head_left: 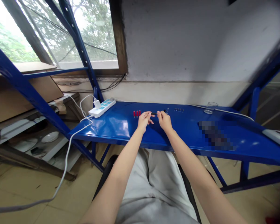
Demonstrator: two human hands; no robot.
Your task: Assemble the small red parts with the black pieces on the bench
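Note:
My left hand (144, 120) and my right hand (164, 120) face each other just above the blue tabletop (112, 124). Between them runs a thin dark pen-like piece (154, 113), pinched at one end by each hand; its exact kind is too small to make out. Left of my left hand, several small red-topped cylinders (137, 114) stand in a short row. Just beyond my right hand lie tiny clear and dark pieces (167, 110). Farther right, several small metallic bits (178, 110) are set out in rows.
A white power strip (102, 108) with a plug sits at the table's left end, its cable (67, 155) trailing to the floor. A clear glass (210, 107) and a blurred-out dark object (216, 135) occupy the right side. Blue metal posts (78, 40) frame the table.

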